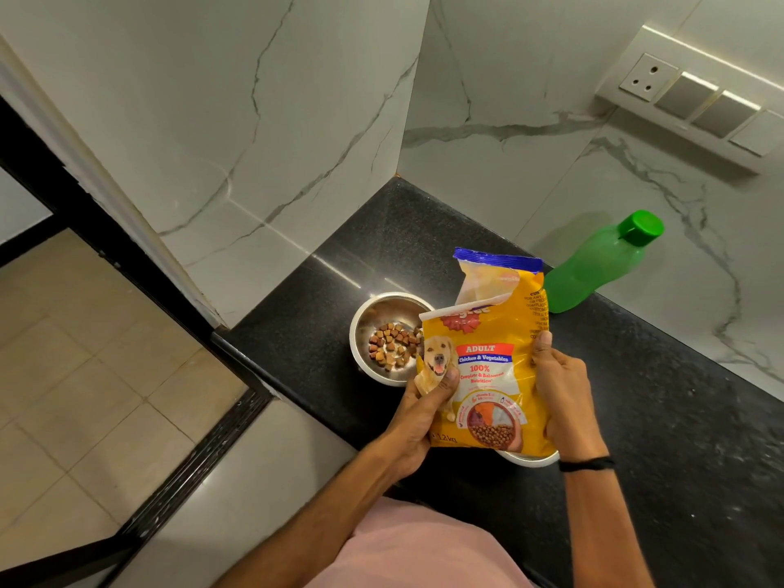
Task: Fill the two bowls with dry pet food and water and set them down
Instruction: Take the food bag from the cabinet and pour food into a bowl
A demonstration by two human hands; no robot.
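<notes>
**Open food bag held in both hands over the desk**

Pinched on its left edge by the left hand, thumb flat across the printed dog, fingers curled behind. Clasped on its right edge by the right hand, thumb on the front, fingers wrapped round the back; black band on that wrist. Between the two: a yellow pet food bag, top torn open, upright above the dark speckled desk.

Just left of the bag, partly behind its corner: a steel bowl standing on the desk, a small heap of brown kibble on its bottom. Nearer, almost wholly hidden under the bag: a second steel bowl, only a sliver of rim showing at the bag's lower right, contents out of sight.

Farther right, against the marble wall: a green bottle, green cap on, base blocked by the bag's top. High on the right wall: a socket-and-switch panel. Left, past the desk edge: beige floor tiles and a black frame.
</notes>
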